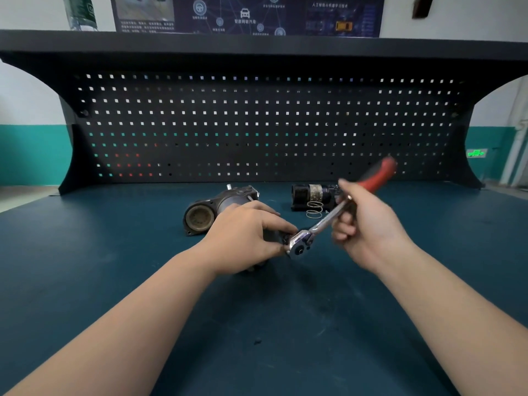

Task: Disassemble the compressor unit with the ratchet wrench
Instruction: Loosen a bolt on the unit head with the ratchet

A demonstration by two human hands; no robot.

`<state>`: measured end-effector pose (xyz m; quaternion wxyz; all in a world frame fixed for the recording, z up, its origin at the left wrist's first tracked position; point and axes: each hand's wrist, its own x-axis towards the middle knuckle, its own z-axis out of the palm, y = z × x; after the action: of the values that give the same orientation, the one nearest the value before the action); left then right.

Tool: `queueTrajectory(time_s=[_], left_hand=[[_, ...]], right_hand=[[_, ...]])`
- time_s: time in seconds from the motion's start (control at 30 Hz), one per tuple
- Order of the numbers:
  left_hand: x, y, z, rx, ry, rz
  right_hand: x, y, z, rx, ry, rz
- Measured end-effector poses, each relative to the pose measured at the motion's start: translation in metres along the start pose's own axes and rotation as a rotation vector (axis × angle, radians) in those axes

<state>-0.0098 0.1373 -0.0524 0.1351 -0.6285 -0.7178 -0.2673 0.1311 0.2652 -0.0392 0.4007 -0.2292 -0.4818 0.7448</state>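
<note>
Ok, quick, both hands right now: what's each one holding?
Left hand: fingers pinch a small dark part at the ratchet wrench head; the part itself is mostly hidden.
Right hand: grips the ratchet wrench by its handle.

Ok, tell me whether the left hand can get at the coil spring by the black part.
Probably not directly: the left hand holds a part at the ratchet wrench head, and wrench and right hand cross before the spring.
</note>
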Motion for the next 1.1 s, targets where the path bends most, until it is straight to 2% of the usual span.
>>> queueTrajectory(time_s=[0.1, 0.17, 0.23, 0.3, 0.37, 0.43, 0.5, 0.57, 0.6, 0.67, 0.73, 0.8, 0.9, 1.0, 1.07, 1.1], left_hand=[[0.000, -0.001, -0.004, -0.013, -0.037, -0.004], [0.000, 0.000, -0.003, -0.021, -0.006, -0.026], [-0.001, 0.001, 0.000, -0.025, 0.025, -0.027], [-0.001, 0.003, 0.002, -0.014, 0.033, -0.021], [0.000, 0.004, 0.003, -0.003, 0.043, -0.025], [0.000, 0.004, 0.004, 0.005, 0.047, -0.026], [0.000, 0.004, 0.004, 0.015, 0.051, -0.021], [0.000, 0.005, 0.004, 0.015, 0.068, -0.027], [0.000, 0.005, 0.004, 0.012, 0.073, -0.031], [-0.001, 0.004, 0.002, -0.007, 0.059, -0.032], [-0.001, 0.002, 0.000, -0.019, 0.025, -0.018], [-0.001, 0.002, -0.001, -0.014, 0.008, -0.005], [-0.001, 0.003, -0.001, -0.018, 0.017, -0.020], [-0.001, 0.004, 0.002, -0.012, 0.037, -0.026], [-0.001, 0.005, 0.003, -0.010, 0.056, -0.028], [-0.001, 0.005, 0.003, -0.007, 0.067, -0.030]], right_hand=[[-0.009, -0.002, 0.007, -0.114, -0.217, -0.364], [-0.014, -0.001, 0.008, -0.189, -0.258, -0.454], [-0.013, -0.002, 0.008, -0.236, -0.185, -0.421], [-0.007, -0.003, 0.005, -0.219, -0.031, -0.238], [-0.002, 0.000, -0.002, -0.135, 0.119, 0.111], [-0.002, 0.008, -0.006, -0.002, 0.185, 0.427], [-0.004, 0.014, -0.005, 0.091, 0.190, 0.488], [-0.003, 0.012, -0.003, 0.105, 0.173, 0.323], [-0.001, 0.010, 0.000, 0.090, 0.135, 0.162], [-0.006, 0.004, 0.006, -0.006, -0.029, -0.217], [-0.015, 0.002, 0.012, -0.175, -0.192, -0.501], [-0.022, 0.003, 0.014, -0.300, -0.268, -0.596], [-0.022, 0.003, 0.013, -0.357, -0.236, -0.547], [-0.012, 0.000, 0.008, -0.285, -0.072, -0.414], [-0.004, -0.001, 0.003, -0.213, 0.061, -0.239], [-0.001, 0.000, 0.000, -0.172, 0.125, -0.090]])
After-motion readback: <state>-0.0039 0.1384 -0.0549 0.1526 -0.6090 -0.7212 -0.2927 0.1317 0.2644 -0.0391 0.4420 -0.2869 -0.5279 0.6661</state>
